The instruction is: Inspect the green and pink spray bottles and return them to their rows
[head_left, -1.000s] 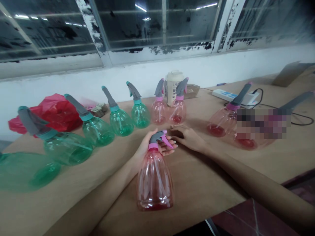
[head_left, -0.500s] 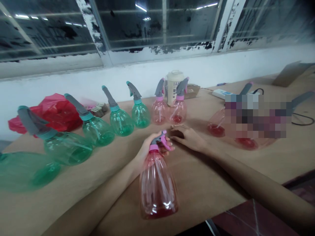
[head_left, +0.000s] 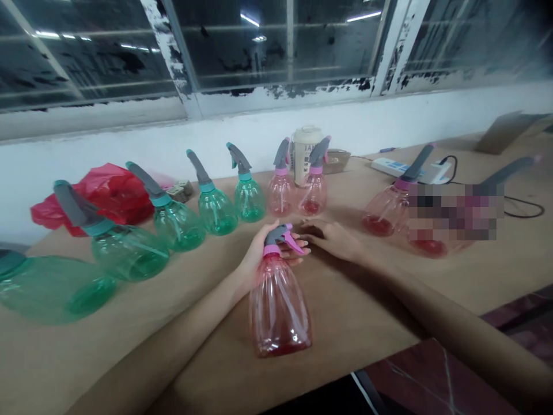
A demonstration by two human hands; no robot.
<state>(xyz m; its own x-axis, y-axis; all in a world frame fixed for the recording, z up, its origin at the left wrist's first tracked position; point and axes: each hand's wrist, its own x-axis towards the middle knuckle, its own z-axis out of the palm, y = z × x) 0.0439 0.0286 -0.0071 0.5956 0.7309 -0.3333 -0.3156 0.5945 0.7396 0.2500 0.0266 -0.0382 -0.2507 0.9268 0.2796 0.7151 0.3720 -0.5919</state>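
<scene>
Left hand fingers curled round pink spray bottle neck; right hand flat on table.

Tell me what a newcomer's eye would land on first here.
First, the pink spray bottle front and centre on the table, the left hand wrapped round its neck and the right hand flat beside it. Next, the green spray bottles arcing off to the left, with a red plastic bag behind them by the wall.
</scene>
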